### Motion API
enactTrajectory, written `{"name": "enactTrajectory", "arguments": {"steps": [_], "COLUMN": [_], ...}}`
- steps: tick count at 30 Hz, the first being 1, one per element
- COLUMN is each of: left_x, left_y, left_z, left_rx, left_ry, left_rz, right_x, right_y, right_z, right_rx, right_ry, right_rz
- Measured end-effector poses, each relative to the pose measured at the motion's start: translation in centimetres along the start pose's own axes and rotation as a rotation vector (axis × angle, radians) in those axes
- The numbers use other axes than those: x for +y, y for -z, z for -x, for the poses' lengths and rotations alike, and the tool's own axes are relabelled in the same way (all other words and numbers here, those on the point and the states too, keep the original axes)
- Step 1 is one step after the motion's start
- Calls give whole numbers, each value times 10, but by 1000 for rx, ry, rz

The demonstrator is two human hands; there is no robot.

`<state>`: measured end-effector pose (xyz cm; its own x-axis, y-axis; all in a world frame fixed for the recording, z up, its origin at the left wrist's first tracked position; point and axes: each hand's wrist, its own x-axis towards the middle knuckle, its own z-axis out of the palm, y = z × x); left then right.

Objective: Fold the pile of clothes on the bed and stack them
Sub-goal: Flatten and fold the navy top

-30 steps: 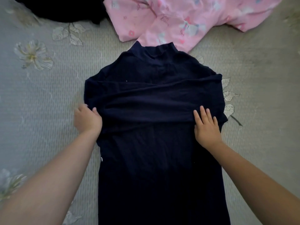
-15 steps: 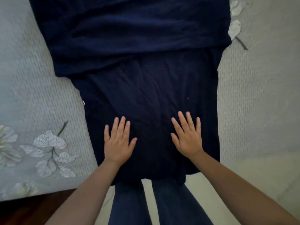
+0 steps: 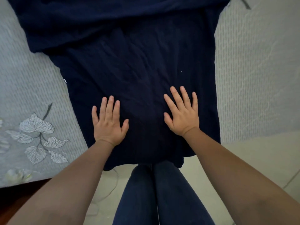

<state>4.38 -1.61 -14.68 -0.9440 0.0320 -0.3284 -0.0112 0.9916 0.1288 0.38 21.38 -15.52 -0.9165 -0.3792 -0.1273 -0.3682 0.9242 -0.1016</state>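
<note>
Left hand [image 3: 109, 123] and right hand [image 3: 182, 112] lie flat, fingers straight, on the dark navy knit garment [image 3: 138, 65]. The garment covers the grey leaf-embroidered bedspread [image 3: 32, 95]; its hem overhangs the bed edge above the person's dark blue trouser legs [image 3: 159, 195].

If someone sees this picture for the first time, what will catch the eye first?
First, the dark navy garment spread down the middle of the pale quilted bedspread, its hem hanging over the near edge. Next, the left hand and right hand lying flat, fingers straight, on its lower part.
</note>
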Motion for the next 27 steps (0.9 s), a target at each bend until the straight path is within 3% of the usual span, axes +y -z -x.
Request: {"name": "enactTrajectory", "arguments": {"steps": [13, 18, 21, 24, 27], "left_x": [5, 7, 8, 10, 35], "left_y": [-1, -3, -7, -12, -31], "left_z": [9, 12, 16, 19, 46], "left_rx": [-9, 48, 126, 297, 397], "left_ry": [63, 50, 42, -111, -329], "left_rz": [8, 23, 30, 7, 74], "right_x": [-3, 1, 21, 33, 35], "right_y": [4, 12, 11, 22, 34], "right_z": [5, 28, 84, 125, 135], "right_rx": [-122, 24, 72, -64, -150], "right_ry": [-69, -45, -125, -409, -459], "right_rz": [-107, -253, -60, -129, -368]}}
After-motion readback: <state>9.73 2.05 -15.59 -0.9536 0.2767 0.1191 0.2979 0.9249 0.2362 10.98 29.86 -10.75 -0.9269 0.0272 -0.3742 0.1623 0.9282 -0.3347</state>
